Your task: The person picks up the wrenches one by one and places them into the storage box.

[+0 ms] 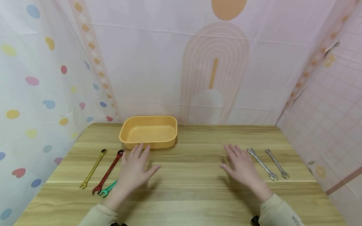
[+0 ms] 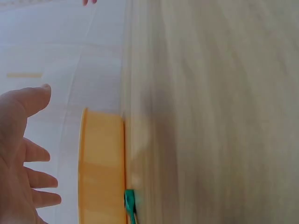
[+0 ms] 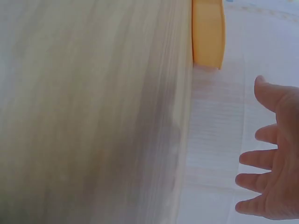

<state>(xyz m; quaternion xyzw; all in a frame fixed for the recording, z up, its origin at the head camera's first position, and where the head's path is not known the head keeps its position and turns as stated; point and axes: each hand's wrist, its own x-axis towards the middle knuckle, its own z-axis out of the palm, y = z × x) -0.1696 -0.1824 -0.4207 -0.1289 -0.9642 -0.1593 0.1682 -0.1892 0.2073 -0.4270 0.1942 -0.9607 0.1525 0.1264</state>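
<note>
My left hand hovers above the table with fingers spread and nothing in it. Under and beside it lies a green wrench, partly hidden by the hand and wrist. A red wrench and a yellow-gold wrench lie farther left. Just beyond the left fingertips stands a yellow plastic basin, with nothing inside. My right hand, its fingers extended, hangs over the right half and holds nothing. To its right lie two silver wrenches, a larger one and a smaller one.
The wooden table reaches back to a patterned cloth curtain. More cloth hangs at the left and right sides. Both sleeves are light beige, with a dark piece at each cuff.
</note>
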